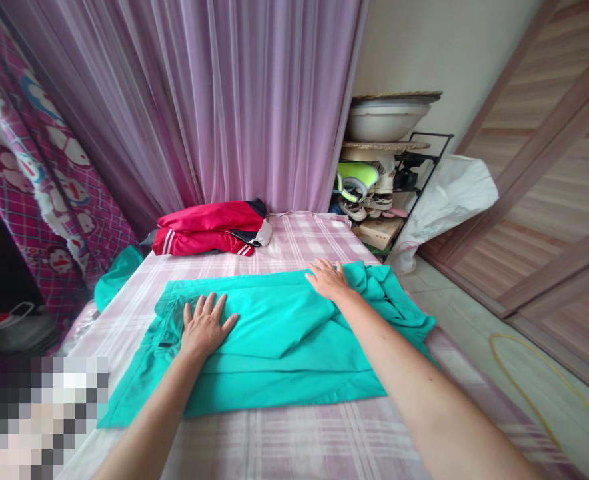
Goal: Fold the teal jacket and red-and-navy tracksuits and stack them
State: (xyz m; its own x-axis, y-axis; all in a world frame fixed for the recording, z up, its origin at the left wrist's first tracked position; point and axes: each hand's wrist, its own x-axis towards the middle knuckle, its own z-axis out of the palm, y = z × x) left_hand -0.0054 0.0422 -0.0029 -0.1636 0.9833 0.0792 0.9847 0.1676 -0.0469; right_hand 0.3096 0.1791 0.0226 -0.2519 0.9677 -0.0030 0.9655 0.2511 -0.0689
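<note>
Two bare arms are reaching across a plaid cover, where a teal garment is lying spread out crosswise, its near edge running fairly straight and its right end bunching into folds. The left hand is resting palm down on the garment's left part, its fingers fanning wide and gripping nothing. The right hand is resting farther out, near the far edge, its fingers also parting loosely, with no pinch of cloth showing. Creases are running between the two hands; smoothing them well is probably calling for flat palms, light pressure and outward strokes, with the left hand anchoring the cloth and the right working toward the rumpled end. Pressing too hard could be dragging the plaid cover along.

At left, beyond the cover's edge, a jug with a red top is standing in shadow; whether it is holding anything is impossible to tell. Past the teal garment, a bundled red garment is lying before a purple curtain. Off the far right corner, a black-framed rack is holding shoes and a cardboard box, its contents not showing. Above them, a white basin is sitting beneath a woven cover that is hiding its inside. Beside the rack, a white bag is bulging, its contents also lying out of sight.
</note>
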